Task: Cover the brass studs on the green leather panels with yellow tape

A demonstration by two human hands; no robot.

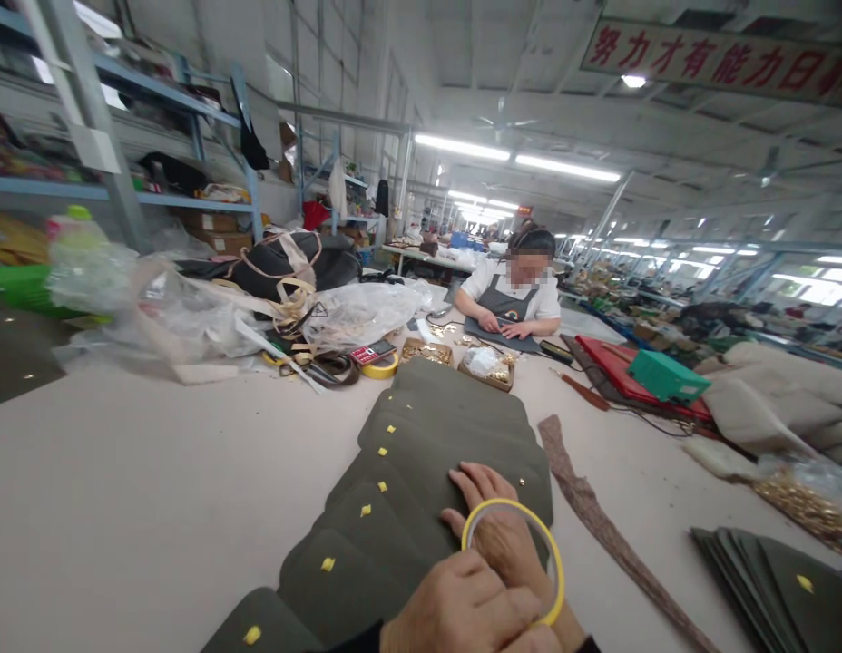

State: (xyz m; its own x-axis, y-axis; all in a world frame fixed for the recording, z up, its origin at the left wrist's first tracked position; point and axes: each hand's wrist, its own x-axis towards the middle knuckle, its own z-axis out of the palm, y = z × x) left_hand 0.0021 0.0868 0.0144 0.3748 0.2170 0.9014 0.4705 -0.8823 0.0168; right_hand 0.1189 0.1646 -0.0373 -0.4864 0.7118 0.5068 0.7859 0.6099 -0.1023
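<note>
Dark green panels lie overlapped in a long fanned row on the table in front of me. Small yellow tape pieces dot their left edges. My right hand rests palm down on the panels, fingers spread and holding nothing. Closer to me, my left hand is closed at a roll of yellow tape. The roll stands as a ring in front of my right hand and wrist, which show through it. My left fingertips are partly hidden.
Across the table, a co-worker handles a dark piece. Trays of gold-coloured parts stand beyond the panels. A brown strip and more green panels lie right. Plastic bags are heaped at back left.
</note>
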